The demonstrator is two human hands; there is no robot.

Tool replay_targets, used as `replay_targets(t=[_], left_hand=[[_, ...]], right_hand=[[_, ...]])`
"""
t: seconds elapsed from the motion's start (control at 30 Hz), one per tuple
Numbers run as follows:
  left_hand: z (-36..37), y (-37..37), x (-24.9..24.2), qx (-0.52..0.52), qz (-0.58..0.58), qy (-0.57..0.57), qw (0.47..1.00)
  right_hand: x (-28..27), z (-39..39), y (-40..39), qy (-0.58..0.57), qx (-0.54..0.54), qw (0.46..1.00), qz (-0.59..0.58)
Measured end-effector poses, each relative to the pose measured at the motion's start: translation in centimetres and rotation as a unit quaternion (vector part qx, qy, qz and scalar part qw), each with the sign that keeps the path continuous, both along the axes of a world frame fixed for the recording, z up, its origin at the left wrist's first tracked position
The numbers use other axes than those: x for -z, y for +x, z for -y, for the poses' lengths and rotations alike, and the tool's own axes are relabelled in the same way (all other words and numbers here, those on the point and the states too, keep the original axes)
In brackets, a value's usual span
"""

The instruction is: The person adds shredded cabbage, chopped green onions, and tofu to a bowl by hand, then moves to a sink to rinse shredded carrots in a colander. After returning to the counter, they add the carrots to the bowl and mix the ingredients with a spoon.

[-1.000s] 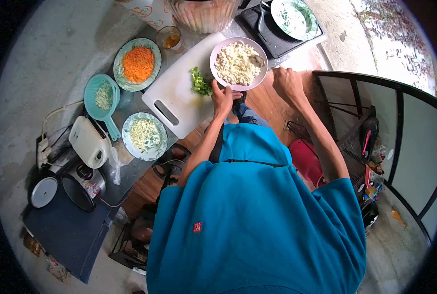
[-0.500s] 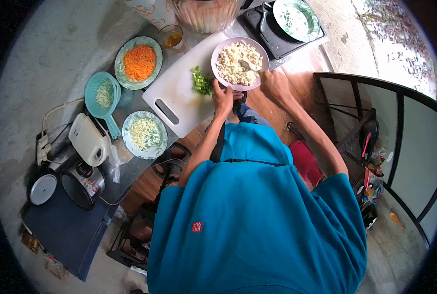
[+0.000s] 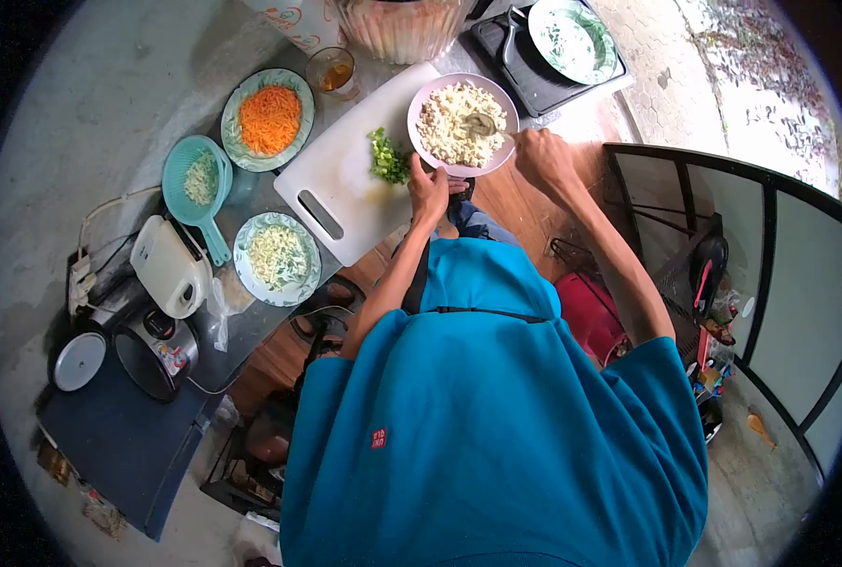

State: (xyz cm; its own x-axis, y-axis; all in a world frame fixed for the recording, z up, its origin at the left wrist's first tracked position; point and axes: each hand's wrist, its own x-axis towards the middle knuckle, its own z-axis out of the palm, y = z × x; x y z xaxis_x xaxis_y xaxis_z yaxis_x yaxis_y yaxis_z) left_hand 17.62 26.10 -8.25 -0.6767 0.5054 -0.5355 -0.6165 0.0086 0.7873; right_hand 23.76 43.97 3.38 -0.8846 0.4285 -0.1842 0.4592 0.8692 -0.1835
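My left hand [image 3: 429, 190] grips the near rim of a pink bowl [image 3: 509, 145] full of white crumbled food [image 3: 447, 126]. The bowl rests on the right end of a white cutting board [image 3: 341, 180]. My right hand [image 3: 544, 158] holds a metal spoon [image 3: 483, 123] whose bowl lies in the white food. A small heap of chopped green herbs [image 3: 386, 160] lies on the board just left of the bowl, close to my left hand.
A plate of grated carrot [image 3: 268, 120], a teal strainer [image 3: 196, 186], a plate of shredded white food [image 3: 277, 257], a glass of tea [image 3: 330, 74], a toaster [image 3: 168, 267] and a rice cooker [image 3: 152, 350] line the counter. A pan [image 3: 569, 40] sits on the stove.
My right hand drew back to the right from the bowl's edge, pulling the spoon across the white food. My left hand stayed on the rim.
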Motion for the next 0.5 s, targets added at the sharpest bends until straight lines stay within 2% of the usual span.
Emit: replay_targets(t=[0.07,0.13,0.27,0.3,0.33,0.4,0.47,0.5], left_hand=[[0.1,0.0,0.0,-0.002,-0.002,-0.011,1.000],[0.2,0.1,1.3,0.013,-0.015,0.003,1.000],[0.4,0.6,3.2,0.016,-0.050,-0.042,0.998],[0.6,0.4,2.4,0.018,-0.030,-0.034,0.999],[1.1,0.4,1.2,0.019,-0.009,-0.028,0.999],[2.4,0.6,-0.5,0.030,-0.008,-0.039,0.999],[4.4,0.9,-1.0,0.038,-0.050,-0.039,0.997],[5.5,0.7,-1.0,0.091,-0.077,-0.057,0.991]], right_hand=[[-1.7,-0.5,-0.2,-0.017,0.051,0.998,0.042],[-0.6,-1.3,0.2,0.011,0.016,0.999,-0.035],[3.9,-1.9,1.2,0.016,-0.008,1.000,0.005],[4.2,-2.0,1.3,0.001,-0.013,1.000,0.013],[2.8,-1.8,1.3,-0.029,0.036,0.998,0.036],[4.0,-2.6,2.3,-0.021,0.055,0.998,-0.035],[4.5,-2.6,2.7,-0.063,0.062,0.994,-0.057],[5.4,-2.6,2.9,-0.063,0.042,0.993,-0.086]])
